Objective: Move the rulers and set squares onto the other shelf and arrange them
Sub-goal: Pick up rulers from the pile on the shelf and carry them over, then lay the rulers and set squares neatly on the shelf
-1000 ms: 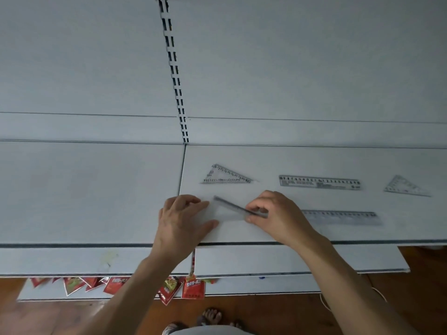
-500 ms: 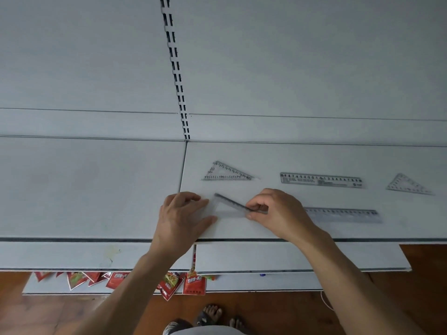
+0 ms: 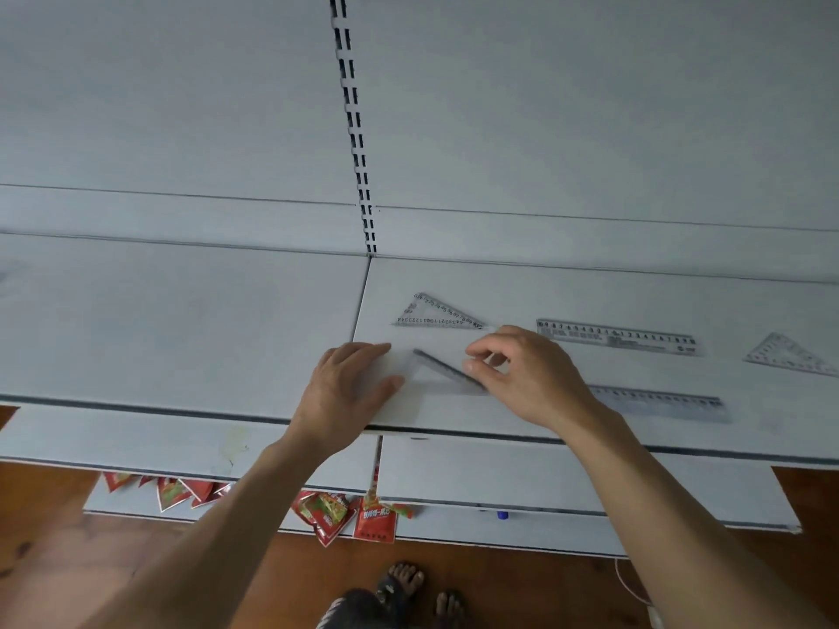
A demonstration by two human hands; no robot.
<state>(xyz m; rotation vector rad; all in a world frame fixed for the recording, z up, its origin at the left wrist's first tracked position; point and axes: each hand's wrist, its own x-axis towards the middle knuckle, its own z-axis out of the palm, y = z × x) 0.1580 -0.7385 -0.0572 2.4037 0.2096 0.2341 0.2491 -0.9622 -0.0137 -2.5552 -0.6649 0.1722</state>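
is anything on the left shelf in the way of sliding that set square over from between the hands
Nothing visible. The set square lies between the left hand and right hand; the left shelf beside it shows bare.

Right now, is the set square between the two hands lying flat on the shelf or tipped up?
Tipped up. The set square has one edge raised, pinched by the right hand; the left hand rests flat beside it on the shelf.

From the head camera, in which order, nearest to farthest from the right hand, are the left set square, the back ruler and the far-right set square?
Measured from the right hand:
1. Left set square, just behind the fingertips, toward the shelf joint.
2. Back ruler, behind the hand and to its right.
3. Far-right set square, near the picture's right edge.
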